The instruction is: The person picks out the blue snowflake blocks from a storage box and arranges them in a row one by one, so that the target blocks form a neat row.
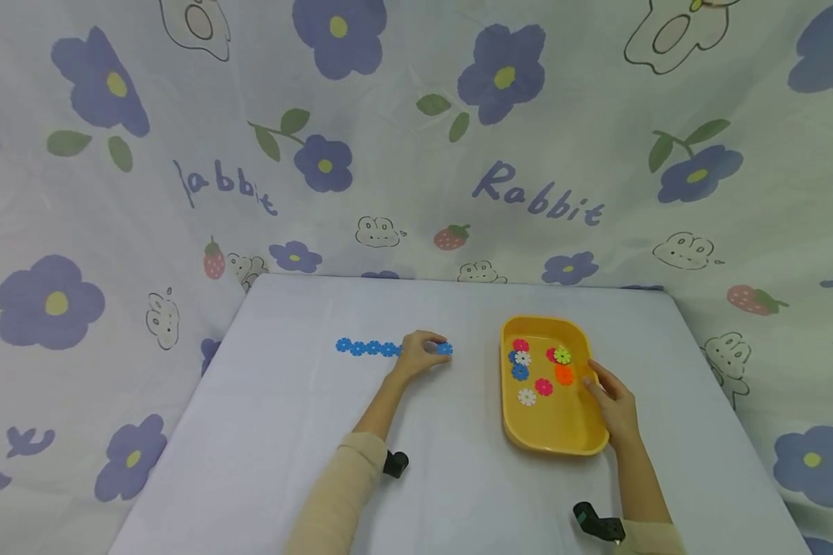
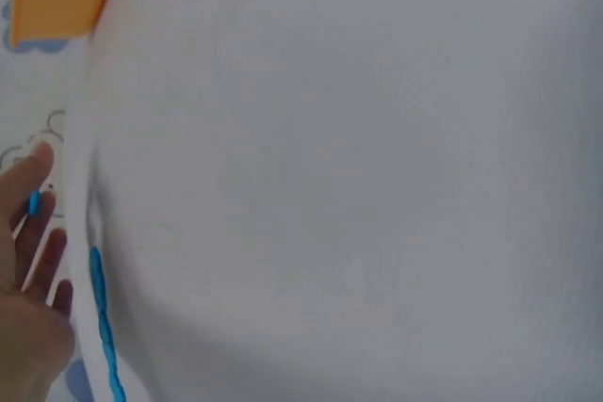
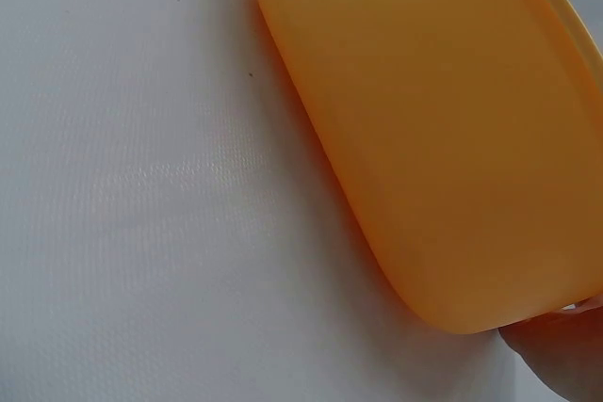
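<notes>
My left hand [image 1: 418, 354] pinches a blue flower-shaped disc [image 1: 445, 349] between thumb and forefinger. In the left wrist view that disc [image 2: 35, 202] shows edge-on between the fingertips. A joined row of blue flower discs [image 1: 366, 348] lies on the table just left of this hand, its right end hidden behind the hand. With my right hand [image 1: 616, 405] I grip the right rim of a yellow tray [image 1: 555, 432]. The right wrist view shows mostly the tray's outer wall [image 3: 424, 138], with part of the hand [image 3: 561, 355] at its lower corner.
In the tray lie several loose flower discs, among them a white one [image 1: 527, 397], a pink one [image 1: 544, 387], an orange one [image 1: 564, 375] and a yellow-green one [image 1: 562, 354]. A white cloth covers the table [image 1: 458, 478]. Behind it hangs a flower-printed curtain [image 1: 403, 177].
</notes>
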Demonstrator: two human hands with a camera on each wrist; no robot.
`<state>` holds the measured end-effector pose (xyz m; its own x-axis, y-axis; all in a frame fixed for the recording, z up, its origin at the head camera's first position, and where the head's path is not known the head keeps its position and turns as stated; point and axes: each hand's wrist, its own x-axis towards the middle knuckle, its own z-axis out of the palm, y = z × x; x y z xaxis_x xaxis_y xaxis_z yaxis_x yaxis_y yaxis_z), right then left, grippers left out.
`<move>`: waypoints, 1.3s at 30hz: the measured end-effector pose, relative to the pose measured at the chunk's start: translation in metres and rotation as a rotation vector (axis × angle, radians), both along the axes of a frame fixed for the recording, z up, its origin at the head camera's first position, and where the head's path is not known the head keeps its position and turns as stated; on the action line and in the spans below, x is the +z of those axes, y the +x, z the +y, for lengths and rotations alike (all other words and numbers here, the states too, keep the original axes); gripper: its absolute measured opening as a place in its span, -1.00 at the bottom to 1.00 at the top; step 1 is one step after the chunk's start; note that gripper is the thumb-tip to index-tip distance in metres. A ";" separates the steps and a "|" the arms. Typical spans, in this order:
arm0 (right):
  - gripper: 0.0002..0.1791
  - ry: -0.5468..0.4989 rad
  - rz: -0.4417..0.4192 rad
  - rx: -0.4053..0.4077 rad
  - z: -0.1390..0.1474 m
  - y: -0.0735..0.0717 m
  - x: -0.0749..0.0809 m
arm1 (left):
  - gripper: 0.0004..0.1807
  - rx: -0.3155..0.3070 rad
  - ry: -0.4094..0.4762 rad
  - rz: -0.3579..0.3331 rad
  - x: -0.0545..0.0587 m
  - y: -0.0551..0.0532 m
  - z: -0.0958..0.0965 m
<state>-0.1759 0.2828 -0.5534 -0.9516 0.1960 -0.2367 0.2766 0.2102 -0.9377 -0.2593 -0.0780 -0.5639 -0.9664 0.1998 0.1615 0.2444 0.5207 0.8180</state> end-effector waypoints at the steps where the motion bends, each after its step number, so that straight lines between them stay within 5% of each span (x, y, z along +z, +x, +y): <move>1: -0.35 0.001 -0.002 0.003 0.000 0.000 0.000 | -0.64 0.002 0.006 0.002 -0.002 0.000 -0.002; 9: -0.35 -0.002 0.004 0.010 0.000 0.001 0.000 | -0.64 0.002 0.006 0.018 -0.013 -0.003 -0.013; 15: -0.35 -0.008 0.009 0.003 -0.001 0.001 0.002 | -0.64 -0.009 -0.104 0.074 -0.016 -0.008 -0.017; 26: -0.35 -0.026 0.002 -0.006 -0.001 -0.001 0.001 | -0.64 -0.037 -0.254 0.035 -0.010 -0.002 -0.020; 39: -0.35 -0.019 -0.001 0.000 0.001 0.001 -0.003 | -0.73 -0.039 -0.244 0.036 -0.010 0.006 -0.021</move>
<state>-0.1752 0.2834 -0.5560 -0.9513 0.1912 -0.2418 0.2779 0.1921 -0.9412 -0.2533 -0.0989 -0.5741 -0.9518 0.2741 0.1377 0.2945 0.6914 0.6597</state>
